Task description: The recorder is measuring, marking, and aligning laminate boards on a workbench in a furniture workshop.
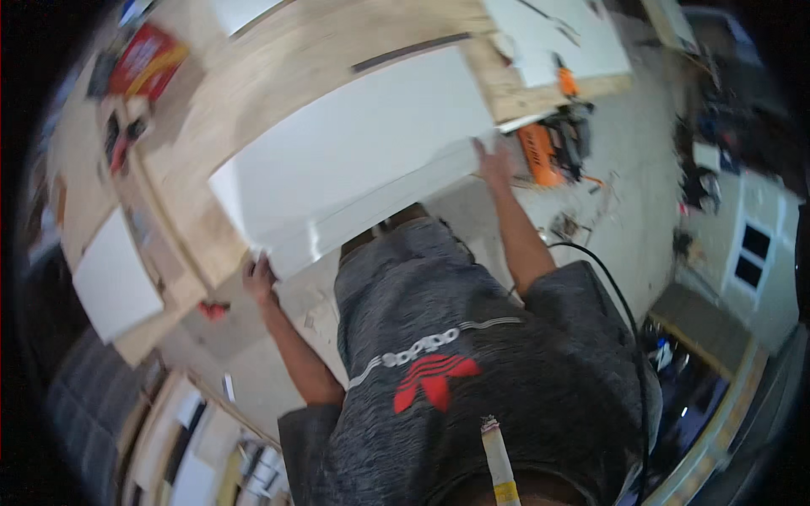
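**Both hands on the white panel at the bench edge**

We held a large white panel [354,160] by its near long edge, and it lay mostly flat across the plywood workbench [253,76], its near edge overhanging toward our body. It looked like a flat, smooth-faced board, rectangular, with a lighter strip along the near edge where the thickness showed; motion blur hid any finer surface detail. Our left hand [260,278] was clamped on the panel's near left corner, fingers curled under it. Our right hand [494,160] lay at the near right corner, fingers spread and pressed against the edge, more bracing than closed around it.

We judged the step as shifting or lifting the panel on the bench. Any further move would have called for both ends travelling together, since a board that long could rack or slip off the bench edge.

Farther out, a second white board [557,38] lay on the bench, an orange power tool [548,148] sat on the floor just beyond our right hand, and a smaller white offcut [110,278] rested to the left.
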The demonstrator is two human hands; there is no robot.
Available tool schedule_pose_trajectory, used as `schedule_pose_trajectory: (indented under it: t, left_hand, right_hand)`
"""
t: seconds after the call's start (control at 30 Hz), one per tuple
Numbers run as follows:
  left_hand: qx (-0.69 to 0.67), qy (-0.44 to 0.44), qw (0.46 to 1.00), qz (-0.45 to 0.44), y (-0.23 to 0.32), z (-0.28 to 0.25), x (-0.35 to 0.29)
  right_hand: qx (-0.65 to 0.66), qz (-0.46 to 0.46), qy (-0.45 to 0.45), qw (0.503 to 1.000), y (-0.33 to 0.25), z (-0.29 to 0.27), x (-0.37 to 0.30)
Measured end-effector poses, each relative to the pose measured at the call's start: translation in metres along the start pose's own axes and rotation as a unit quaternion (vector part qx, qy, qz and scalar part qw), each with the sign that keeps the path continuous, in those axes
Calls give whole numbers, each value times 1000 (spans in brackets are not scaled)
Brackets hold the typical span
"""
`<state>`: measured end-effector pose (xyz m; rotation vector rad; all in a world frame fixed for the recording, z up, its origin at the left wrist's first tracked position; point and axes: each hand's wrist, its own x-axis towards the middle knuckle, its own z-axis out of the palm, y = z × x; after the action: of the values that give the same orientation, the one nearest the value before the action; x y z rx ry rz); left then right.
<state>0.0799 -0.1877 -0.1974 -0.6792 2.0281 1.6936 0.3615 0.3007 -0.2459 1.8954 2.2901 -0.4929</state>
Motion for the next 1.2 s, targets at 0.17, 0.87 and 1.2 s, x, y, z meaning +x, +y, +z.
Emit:
schedule_pose_trajectory:
  t: [0.17,0.87,1.2]
  left_hand:
    - [5,-17,1000,-5,-11,-10,4]
    - [8,-34,999,-39,-25,-37,10]
    - [-5,-34,998,-57,-23,-36,13]
  right_hand:
    - [86,9,-9,996,-45,-62,-15]
    - [6,14,-33,999,-32,-69,-28]
    - [68,-98,47,992,-16,-46,-25]
